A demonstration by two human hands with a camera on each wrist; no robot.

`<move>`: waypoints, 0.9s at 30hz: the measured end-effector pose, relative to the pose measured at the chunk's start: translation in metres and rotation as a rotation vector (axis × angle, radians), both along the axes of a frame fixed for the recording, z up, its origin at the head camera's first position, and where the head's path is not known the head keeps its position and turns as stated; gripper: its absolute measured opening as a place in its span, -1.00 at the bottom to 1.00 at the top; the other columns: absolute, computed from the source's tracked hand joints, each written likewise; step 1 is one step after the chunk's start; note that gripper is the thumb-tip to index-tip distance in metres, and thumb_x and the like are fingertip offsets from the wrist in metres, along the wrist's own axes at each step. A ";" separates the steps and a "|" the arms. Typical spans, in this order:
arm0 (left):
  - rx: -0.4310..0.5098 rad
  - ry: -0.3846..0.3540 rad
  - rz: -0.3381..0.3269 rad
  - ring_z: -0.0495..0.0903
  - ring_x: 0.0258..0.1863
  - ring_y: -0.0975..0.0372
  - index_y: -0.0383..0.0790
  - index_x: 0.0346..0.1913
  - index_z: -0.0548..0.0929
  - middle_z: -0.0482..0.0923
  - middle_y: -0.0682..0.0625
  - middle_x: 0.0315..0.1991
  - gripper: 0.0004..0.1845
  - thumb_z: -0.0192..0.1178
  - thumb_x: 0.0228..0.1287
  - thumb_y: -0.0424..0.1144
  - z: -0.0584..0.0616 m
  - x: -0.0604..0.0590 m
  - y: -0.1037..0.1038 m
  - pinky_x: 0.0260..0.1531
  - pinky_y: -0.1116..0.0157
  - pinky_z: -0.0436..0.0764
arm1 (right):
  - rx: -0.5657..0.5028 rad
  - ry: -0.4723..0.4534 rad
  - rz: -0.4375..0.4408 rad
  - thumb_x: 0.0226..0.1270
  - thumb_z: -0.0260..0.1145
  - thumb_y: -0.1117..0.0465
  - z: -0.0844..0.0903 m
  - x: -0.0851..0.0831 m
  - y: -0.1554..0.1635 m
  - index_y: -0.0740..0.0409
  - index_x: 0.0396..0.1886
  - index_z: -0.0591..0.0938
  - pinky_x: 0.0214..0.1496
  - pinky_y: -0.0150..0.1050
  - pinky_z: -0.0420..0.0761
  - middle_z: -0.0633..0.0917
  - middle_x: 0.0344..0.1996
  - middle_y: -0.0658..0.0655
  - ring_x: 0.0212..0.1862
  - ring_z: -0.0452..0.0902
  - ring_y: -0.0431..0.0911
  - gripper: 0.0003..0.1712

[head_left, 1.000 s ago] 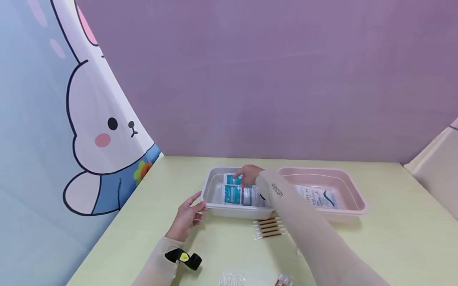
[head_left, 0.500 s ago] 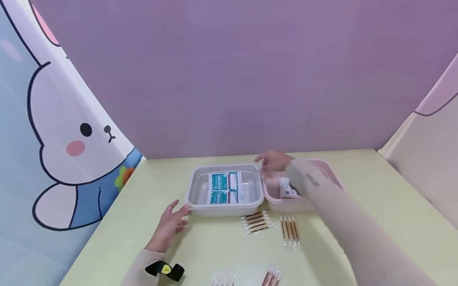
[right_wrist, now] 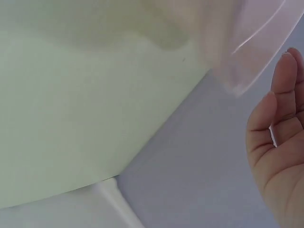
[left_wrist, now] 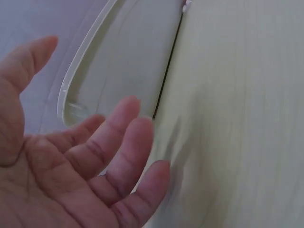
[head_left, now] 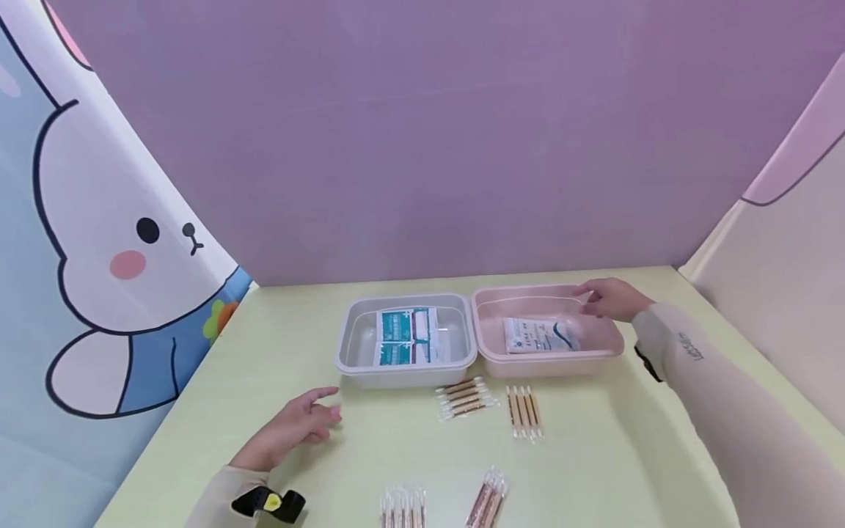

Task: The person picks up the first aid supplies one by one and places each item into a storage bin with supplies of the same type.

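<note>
pink tray (head_left: 597, 352) lies w/ long axis left-right, right hand (head_left: 610, 299) fingers loose at far rim, holding nothing.

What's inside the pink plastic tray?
Inside the pink plastic tray lies one flat white packet with dark markings. Whatever might be under that packet is covered, so it cannot be seen.

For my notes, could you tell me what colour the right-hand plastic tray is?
Pale pink plastic tray, clearest in the head view.
</note>
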State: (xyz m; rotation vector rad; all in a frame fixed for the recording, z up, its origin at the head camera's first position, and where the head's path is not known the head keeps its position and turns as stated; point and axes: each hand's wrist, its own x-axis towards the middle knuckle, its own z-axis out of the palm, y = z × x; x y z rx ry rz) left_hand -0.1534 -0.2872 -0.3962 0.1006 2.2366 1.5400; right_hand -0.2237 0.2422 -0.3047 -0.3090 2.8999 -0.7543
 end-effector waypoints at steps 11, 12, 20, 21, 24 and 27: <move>-0.163 0.203 -0.298 0.52 -0.43 0.14 -0.49 0.19 0.44 0.58 -0.01 -0.33 -0.46 0.29 0.23 -0.24 0.010 0.018 0.018 -0.45 0.25 0.48 | -0.104 -0.111 -0.065 0.34 0.24 0.23 -0.008 0.020 0.034 0.57 0.22 0.30 -0.28 -0.09 0.54 0.67 -0.28 0.24 -0.33 0.60 0.00 -0.39; -0.165 0.212 -0.323 0.51 -0.44 0.15 -0.48 0.18 0.45 0.58 -0.02 -0.33 -0.46 0.31 0.21 -0.24 0.010 0.019 0.021 -0.45 0.26 0.47 | -0.121 -0.137 -0.077 0.35 0.24 0.21 -0.009 0.022 0.035 0.56 0.24 0.28 -0.31 -0.12 0.53 0.67 -0.26 0.24 -0.33 0.59 -0.03 -0.36; -0.180 0.265 -0.527 0.55 -0.42 0.23 -0.41 0.09 0.54 0.58 0.02 -0.33 -0.51 0.38 0.10 -0.27 0.009 0.018 0.051 -0.34 0.32 0.50 | -0.182 -0.160 -0.100 0.36 0.24 0.20 -0.019 0.034 0.041 0.54 0.29 0.21 -0.33 -0.15 0.48 0.66 -0.27 0.18 -0.36 0.57 -0.03 -0.31; -0.182 0.260 -0.538 0.55 -0.42 0.24 -0.40 0.08 0.55 0.58 0.02 -0.33 -0.51 0.39 0.09 -0.28 0.010 0.018 0.054 -0.34 0.33 0.50 | -0.189 -0.162 -0.106 0.36 0.24 0.21 -0.021 0.036 0.041 0.54 0.30 0.20 -0.33 -0.14 0.48 0.67 -0.26 0.19 -0.36 0.58 -0.02 -0.31; -0.208 0.245 -0.558 0.53 -0.45 0.27 -0.36 0.06 0.58 0.57 0.05 -0.38 -0.52 0.41 0.04 -0.31 0.010 0.021 0.063 -0.35 0.34 0.48 | -0.218 -0.176 -0.122 0.36 0.23 0.21 -0.026 0.040 0.041 0.53 0.31 0.20 -0.35 -0.18 0.47 0.69 -0.26 0.19 -0.38 0.59 -0.02 -0.30; -0.286 0.257 -0.557 0.48 -0.47 0.31 -0.31 0.02 0.61 0.54 0.11 -0.44 -0.52 0.45 -0.03 -0.30 0.011 0.026 0.070 -0.35 0.33 0.46 | -0.293 -0.211 -0.158 0.37 0.22 0.20 -0.032 0.044 0.041 0.49 0.35 0.18 -0.41 -0.24 0.49 0.70 -0.30 0.12 -0.41 0.60 -0.07 -0.29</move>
